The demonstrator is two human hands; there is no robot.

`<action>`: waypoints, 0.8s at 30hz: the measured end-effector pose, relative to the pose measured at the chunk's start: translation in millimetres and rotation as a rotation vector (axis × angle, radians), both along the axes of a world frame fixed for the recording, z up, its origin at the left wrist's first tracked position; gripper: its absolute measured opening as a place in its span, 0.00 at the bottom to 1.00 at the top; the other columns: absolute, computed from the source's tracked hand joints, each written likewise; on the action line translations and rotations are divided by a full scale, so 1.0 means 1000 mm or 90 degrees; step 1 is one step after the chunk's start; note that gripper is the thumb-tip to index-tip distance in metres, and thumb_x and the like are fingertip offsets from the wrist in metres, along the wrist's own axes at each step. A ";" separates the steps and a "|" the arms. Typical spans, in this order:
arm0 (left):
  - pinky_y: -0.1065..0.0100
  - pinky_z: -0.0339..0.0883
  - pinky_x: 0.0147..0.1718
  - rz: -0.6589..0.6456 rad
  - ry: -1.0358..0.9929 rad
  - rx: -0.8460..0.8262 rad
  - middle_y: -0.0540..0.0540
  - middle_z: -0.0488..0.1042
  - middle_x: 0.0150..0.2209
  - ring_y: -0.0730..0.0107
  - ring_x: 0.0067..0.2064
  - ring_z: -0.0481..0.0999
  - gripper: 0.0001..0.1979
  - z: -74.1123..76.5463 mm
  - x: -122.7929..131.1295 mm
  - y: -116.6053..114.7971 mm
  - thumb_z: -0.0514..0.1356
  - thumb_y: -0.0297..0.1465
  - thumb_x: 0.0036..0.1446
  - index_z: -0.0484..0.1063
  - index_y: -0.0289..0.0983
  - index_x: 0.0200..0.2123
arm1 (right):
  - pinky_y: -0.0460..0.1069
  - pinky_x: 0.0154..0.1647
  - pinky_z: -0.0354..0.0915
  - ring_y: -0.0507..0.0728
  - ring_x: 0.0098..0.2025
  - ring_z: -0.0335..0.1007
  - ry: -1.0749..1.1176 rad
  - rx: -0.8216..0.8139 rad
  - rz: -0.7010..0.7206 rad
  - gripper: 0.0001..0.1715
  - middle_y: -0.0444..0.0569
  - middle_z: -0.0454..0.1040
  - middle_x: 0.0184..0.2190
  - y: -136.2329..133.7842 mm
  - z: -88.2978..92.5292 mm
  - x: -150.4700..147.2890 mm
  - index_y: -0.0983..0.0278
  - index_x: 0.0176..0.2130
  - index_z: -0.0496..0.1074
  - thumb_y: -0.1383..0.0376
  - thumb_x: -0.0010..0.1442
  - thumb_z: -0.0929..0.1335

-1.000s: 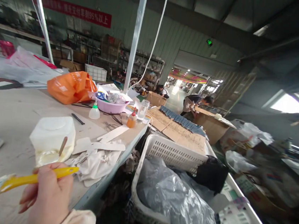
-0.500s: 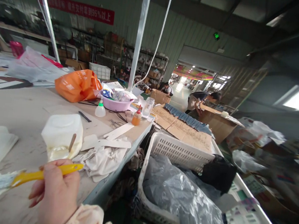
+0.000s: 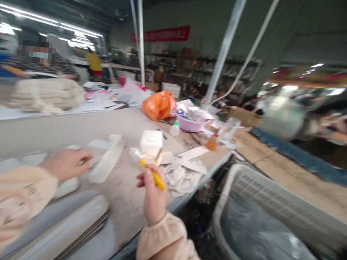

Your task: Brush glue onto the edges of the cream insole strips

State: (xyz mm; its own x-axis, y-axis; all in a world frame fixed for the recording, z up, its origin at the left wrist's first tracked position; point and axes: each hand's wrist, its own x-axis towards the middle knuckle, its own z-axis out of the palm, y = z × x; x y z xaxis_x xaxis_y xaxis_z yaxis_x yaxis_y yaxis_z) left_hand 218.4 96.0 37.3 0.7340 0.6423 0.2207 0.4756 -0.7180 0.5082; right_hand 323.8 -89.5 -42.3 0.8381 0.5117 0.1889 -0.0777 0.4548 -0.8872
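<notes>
A: Right hand (image 3: 153,190) has the yellow brush (image 3: 156,179) gripped by its handle, whitish bristles raised toward the far side!

B: And those bristles show just left of the white container (image 3: 151,141); touching or apart, I can't tell through this blur.

A: The left hand (image 3: 67,163)?

B: Fingers curled, right by a pale strip (image 3: 106,160). Pinching it or merely beside it? Can't tell.

A: Which step is this, then?

B: Brush handling, I'd judge, with the left hand busy among the pale pieces. Moving the brush calls for a steady wrist and bristles clear of the crumpled cloth (image 3: 183,178) to its right.

A: Room to work?

B: Bare desk (image 3: 128,204) between the hands, good lane there! Tighter on the right: the desk edge runs close by the right sleeve (image 3: 165,238), with the plastic basket (image 3: 260,191) beyond. Layered panels (image 3: 67,226) crowd the near left.
</notes>
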 end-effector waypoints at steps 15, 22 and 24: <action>0.73 0.62 0.27 0.116 -0.426 -0.502 0.53 0.66 0.24 0.76 0.26 0.65 0.06 -0.015 -0.203 -0.104 0.63 0.31 0.49 0.68 0.37 0.30 | 0.53 0.43 0.70 0.57 0.46 0.74 -0.214 -0.085 0.053 0.20 0.55 0.72 0.53 0.021 -0.022 -0.036 0.59 0.46 0.64 0.58 0.56 0.70; 0.69 0.67 0.29 0.422 -0.237 -0.383 0.52 0.68 0.22 0.72 0.25 0.71 0.07 -0.055 -0.235 -0.104 0.55 0.34 0.48 0.67 0.37 0.30 | 0.52 0.41 0.70 0.54 0.36 0.74 -0.235 -0.091 0.104 0.25 0.52 0.76 0.45 0.040 -0.028 -0.057 0.59 0.42 0.62 0.59 0.48 0.74; 0.70 0.66 0.28 0.452 -0.131 -0.336 0.51 0.70 0.21 0.70 0.26 0.71 0.07 -0.067 -0.244 -0.101 0.55 0.34 0.48 0.69 0.37 0.28 | 0.53 0.39 0.70 0.53 0.34 0.73 -0.308 -0.141 0.083 0.24 0.51 0.76 0.44 0.047 -0.036 -0.058 0.60 0.43 0.64 0.58 0.48 0.74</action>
State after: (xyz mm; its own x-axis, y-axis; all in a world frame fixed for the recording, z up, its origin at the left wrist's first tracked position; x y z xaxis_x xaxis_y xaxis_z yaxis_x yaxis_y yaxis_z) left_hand -26.0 -5.4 -29.4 0.1059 0.9833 -0.1477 0.5805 0.0595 0.8121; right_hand 266.1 -42.6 -78.5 0.6091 0.6766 0.4138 0.3203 0.2674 -0.9088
